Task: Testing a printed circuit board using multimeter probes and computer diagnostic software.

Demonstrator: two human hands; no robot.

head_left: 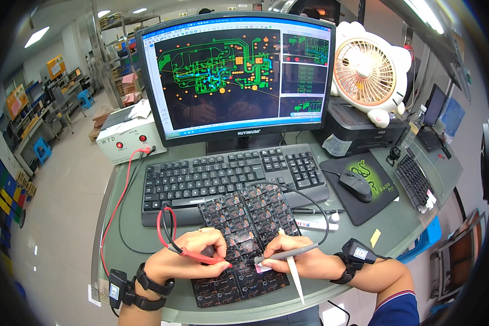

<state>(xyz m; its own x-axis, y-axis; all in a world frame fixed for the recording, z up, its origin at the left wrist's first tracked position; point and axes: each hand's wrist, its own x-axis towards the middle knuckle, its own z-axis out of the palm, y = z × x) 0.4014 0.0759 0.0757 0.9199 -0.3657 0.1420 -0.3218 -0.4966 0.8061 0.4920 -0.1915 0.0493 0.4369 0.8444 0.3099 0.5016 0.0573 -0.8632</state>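
Two black circuit board panels, a left one (218, 292) and a right one (263, 209), lie side by side, their far ends against the keyboard's front. My left hand (187, 244) pinches a red test probe (198, 256), its tip low over the left panel near the seam. In my right hand (301, 262) is a grey test probe (294, 252), slanting down to the right panel close to the red tip. A white tapered stick (294, 276) also passes through my right fingers, pointing toward me. Whether either tip touches a board, I cannot tell.
Behind the panels stand a black keyboard (206, 179) and a monitor (217, 103) showing a circuit layout. A red lead runs to a white box (126, 142) at left. To the right are a mouse (355, 186), a white marker (316, 224), a printer (358, 127) and a fan (364, 62).
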